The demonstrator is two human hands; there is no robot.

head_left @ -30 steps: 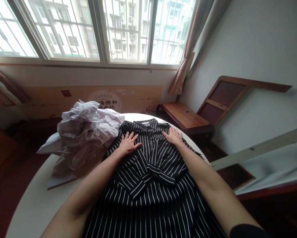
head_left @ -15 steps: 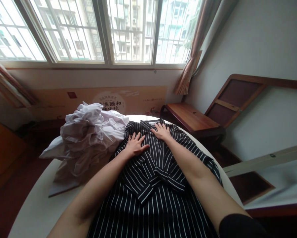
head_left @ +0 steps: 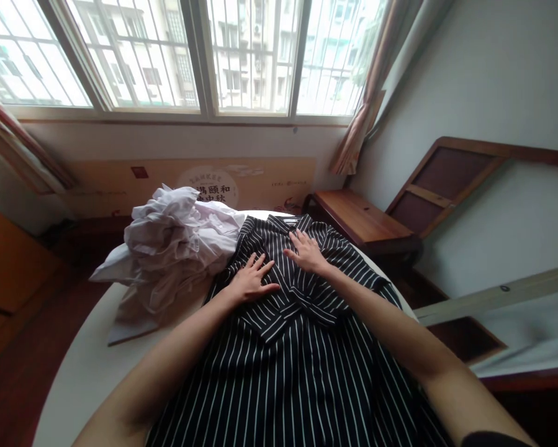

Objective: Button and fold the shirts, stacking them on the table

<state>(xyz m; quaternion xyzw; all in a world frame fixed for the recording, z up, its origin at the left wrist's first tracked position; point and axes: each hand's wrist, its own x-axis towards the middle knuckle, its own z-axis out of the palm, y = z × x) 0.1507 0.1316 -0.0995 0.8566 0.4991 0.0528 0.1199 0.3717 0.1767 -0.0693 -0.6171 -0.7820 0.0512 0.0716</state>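
Note:
A black garment with white stripes and a collar (head_left: 279,372) lies spread over the white round table (head_left: 81,366), its collar toward the window. My left hand (head_left: 251,280) rests flat on its left upper part, fingers spread. Just below the collar, my right hand (head_left: 306,251) lies on the cloth with fingers stretched out. Both palms face down and neither hand grips the fabric. Between and below the hands, sleeve ends cross over the front of the garment. The near end of the garment runs out of the bottom of the view.
To the left, a crumpled heap of white cloth (head_left: 180,242) sits on a flat board (head_left: 130,329) on the table. Beyond the table stand a wooden bench (head_left: 362,217) at right and a printed panel (head_left: 162,180) under the barred window (head_left: 251,56).
Both hands have slid slightly toward me over the garment, away from its collar. The collar shows more fully now. The camera view has shifted a little.

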